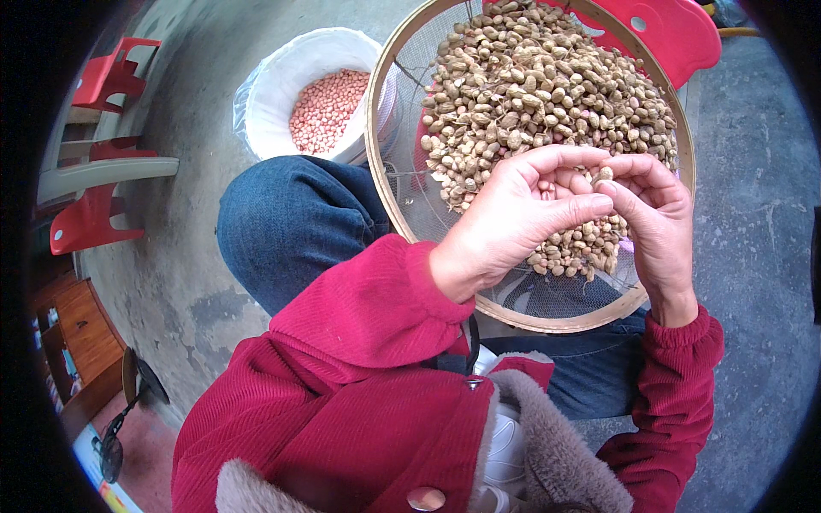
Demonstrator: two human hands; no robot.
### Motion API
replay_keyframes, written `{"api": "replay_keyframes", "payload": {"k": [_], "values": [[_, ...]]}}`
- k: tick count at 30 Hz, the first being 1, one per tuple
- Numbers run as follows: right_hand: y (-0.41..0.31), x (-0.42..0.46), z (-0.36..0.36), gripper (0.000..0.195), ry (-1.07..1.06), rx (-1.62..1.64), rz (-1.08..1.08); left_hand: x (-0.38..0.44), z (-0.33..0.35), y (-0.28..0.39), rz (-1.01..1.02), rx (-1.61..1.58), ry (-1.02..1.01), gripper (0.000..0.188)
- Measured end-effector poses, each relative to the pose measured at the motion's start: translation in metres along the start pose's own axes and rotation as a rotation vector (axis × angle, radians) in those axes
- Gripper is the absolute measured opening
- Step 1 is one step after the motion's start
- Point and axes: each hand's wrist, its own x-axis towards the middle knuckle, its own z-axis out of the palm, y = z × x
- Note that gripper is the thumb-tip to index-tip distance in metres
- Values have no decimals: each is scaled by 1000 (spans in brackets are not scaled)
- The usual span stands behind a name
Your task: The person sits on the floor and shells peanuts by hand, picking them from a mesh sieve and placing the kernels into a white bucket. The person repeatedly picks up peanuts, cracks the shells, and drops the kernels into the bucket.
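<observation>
A single peanut pod is pinched between the thumb and forefinger of my right hand. My left hand is beside it, with its thumb tip close to the right thumb. Pinkish peanut kernels show inside the curled fingers of the left hand; how many lie there is hidden. Both hands are above a round mesh sieve with a wooden rim. A large heap of unshelled peanuts covers much of its mesh, and a smaller pile lies below the hands.
Left of the sieve stands a white-lined bucket containing shelled pink peanuts. A red plastic stool shows under the sieve's far side. My jeans-clad knee is between bucket and sleeve. Red plastic chairs and a wooden cabinet stand far left.
</observation>
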Motion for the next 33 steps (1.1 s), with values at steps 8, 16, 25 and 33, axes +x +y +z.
{"api": "replay_keyframes", "payload": {"k": [8, 16, 25, 33], "values": [[-1, -3, 5, 16, 10, -41, -41, -1, -2, -1, -22, 2, 19, 33], [-4, -6, 13, 18, -12, -135, -137, -1, -2, -1, 25, 39, 108, 24], [-7, -9, 13, 18, 51, 67, 69, 0, -2, 3, 23, 101, 170, 22], [-4, -5, 7, 23, 22, 297, 159, 1, -2, 2, -30, -142, 110, 27]]}}
